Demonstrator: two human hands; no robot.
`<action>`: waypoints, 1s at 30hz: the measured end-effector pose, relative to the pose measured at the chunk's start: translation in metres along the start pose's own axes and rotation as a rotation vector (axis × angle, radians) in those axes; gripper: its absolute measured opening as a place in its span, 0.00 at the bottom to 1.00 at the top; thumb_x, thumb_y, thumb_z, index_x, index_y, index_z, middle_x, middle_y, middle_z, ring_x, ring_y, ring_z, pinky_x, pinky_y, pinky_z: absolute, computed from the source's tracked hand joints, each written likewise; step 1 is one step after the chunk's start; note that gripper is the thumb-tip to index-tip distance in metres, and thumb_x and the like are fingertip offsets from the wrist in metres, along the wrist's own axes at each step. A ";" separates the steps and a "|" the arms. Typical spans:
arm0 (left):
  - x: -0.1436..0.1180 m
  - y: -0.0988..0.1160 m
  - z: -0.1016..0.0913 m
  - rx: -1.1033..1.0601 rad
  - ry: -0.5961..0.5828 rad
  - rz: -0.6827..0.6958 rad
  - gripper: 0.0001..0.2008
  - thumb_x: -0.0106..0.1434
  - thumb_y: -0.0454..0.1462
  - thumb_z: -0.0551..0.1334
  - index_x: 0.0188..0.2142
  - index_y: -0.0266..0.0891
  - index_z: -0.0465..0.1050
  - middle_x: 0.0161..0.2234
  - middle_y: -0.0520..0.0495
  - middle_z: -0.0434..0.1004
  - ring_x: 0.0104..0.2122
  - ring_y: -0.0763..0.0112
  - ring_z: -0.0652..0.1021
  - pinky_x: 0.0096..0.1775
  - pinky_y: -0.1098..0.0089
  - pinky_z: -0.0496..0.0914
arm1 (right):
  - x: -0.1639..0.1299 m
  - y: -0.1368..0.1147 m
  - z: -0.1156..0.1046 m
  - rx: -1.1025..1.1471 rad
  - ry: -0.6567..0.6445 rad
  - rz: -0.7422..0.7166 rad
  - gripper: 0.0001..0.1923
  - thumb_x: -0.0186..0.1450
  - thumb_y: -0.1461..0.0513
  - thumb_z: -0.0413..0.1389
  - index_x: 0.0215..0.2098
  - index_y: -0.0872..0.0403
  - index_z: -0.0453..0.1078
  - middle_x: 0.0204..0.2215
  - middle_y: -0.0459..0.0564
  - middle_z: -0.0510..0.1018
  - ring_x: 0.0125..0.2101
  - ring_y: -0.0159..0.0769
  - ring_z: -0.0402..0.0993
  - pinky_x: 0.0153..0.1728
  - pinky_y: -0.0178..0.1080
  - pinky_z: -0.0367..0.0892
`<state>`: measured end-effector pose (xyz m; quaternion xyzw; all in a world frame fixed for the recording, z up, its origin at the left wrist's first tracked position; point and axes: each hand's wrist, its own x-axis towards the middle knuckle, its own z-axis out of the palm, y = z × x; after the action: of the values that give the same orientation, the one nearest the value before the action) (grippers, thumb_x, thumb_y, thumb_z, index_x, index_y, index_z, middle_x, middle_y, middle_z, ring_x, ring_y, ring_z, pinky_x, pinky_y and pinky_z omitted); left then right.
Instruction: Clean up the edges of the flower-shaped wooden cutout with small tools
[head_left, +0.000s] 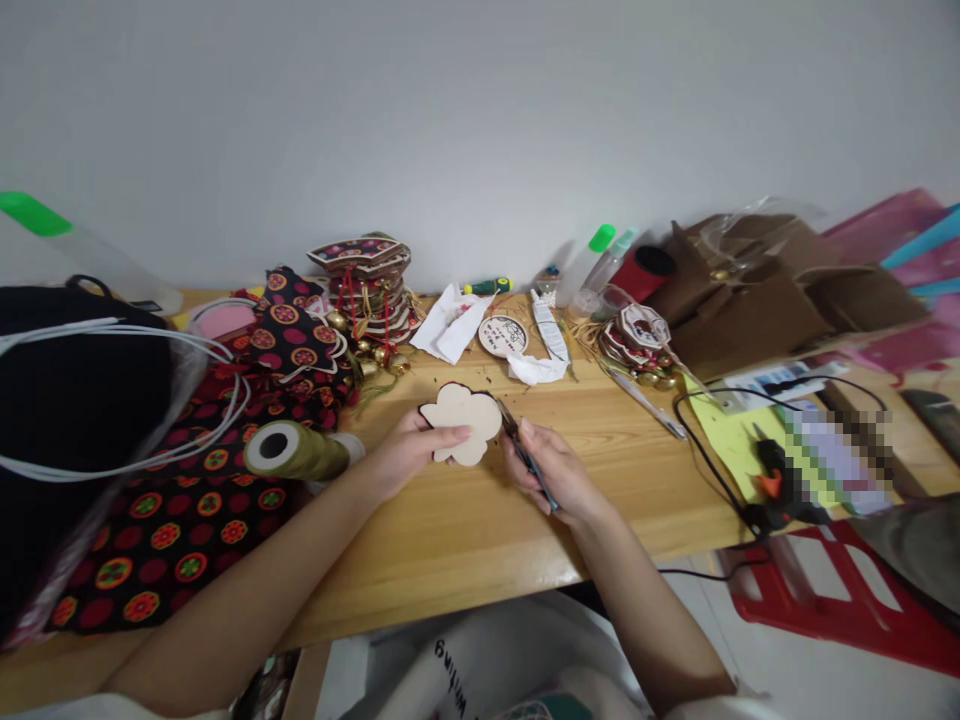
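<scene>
My left hand (409, 450) pinches a flower-shaped cream piece (459, 420) by its left lobe, thumb on top. Dark cloth shows along parts of the piece's edge. Wrapped around the handles of slim snips (534, 465), my right hand (551, 468) is closed. The snips have a dark pointed tip and blue-grey handles. Their tip lies at the piece's right edge; whether it touches is too small to tell. Both hands are above the wooden table (450, 550), and small dark scraps lie just behind them.
Patterned dark cloth (202, 510) and a green thread spool (289, 450) lie left. Behind stand stacked ornaments (367, 290), a round printed disc (502, 337) and white paper (454, 322). A pen (649, 403), glue gun (776, 470), black cable (709, 455) and cardboard box (742, 300) are right.
</scene>
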<state>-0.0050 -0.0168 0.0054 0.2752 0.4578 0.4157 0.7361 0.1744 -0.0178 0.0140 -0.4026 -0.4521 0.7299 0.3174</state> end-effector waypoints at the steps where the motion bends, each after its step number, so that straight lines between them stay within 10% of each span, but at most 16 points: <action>1: 0.000 0.000 0.000 -0.002 0.000 0.001 0.18 0.37 0.40 0.73 0.29 0.35 0.77 0.28 0.47 0.79 0.25 0.74 0.73 0.27 0.74 0.65 | 0.000 0.000 0.000 0.007 -0.001 0.001 0.23 0.60 0.44 0.49 0.25 0.55 0.60 0.08 0.35 0.54 0.07 0.20 0.42 0.05 0.26 0.42; 30: 0.000 0.000 0.001 -0.005 0.018 -0.002 0.19 0.37 0.40 0.73 0.30 0.35 0.76 0.28 0.48 0.78 0.26 0.73 0.73 0.27 0.73 0.65 | -0.001 0.003 -0.002 -0.015 -0.015 -0.001 0.20 0.62 0.46 0.49 0.26 0.54 0.60 0.09 0.35 0.55 0.08 0.20 0.42 0.05 0.24 0.42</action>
<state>-0.0044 -0.0169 0.0054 0.2691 0.4637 0.4184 0.7331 0.1763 -0.0189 0.0112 -0.3993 -0.4604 0.7292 0.3114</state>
